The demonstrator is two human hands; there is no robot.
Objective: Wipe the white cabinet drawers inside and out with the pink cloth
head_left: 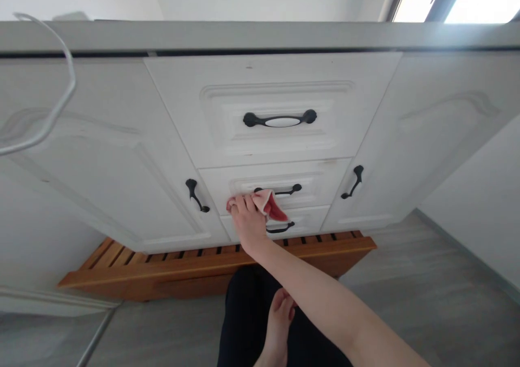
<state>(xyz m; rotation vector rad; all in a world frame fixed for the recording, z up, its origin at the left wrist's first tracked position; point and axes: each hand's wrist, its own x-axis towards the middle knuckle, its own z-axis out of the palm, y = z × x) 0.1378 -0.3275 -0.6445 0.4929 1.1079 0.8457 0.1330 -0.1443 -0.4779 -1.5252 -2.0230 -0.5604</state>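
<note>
My right hand (247, 221) reaches out with its fingers closed on a pink and red cloth (273, 204). The cloth is pressed to the lower left part of the middle drawer (325, 180) of a white cabinet. One loose corner hangs below that drawer's dark handle (289, 190) and covers part of it. Over my lap, my left hand (281, 313) is held with its fingers curled in and nothing visible in them. My right forearm hides part of its fingertips.
Above is the top drawer (223, 139) with a dark and white handle (280, 120); below is the bottom drawer's handle (280, 228). Cabinet doors flank the drawers. A slatted wooden bench (182, 266) stands at the base. A white cable (60, 104) hangs at left.
</note>
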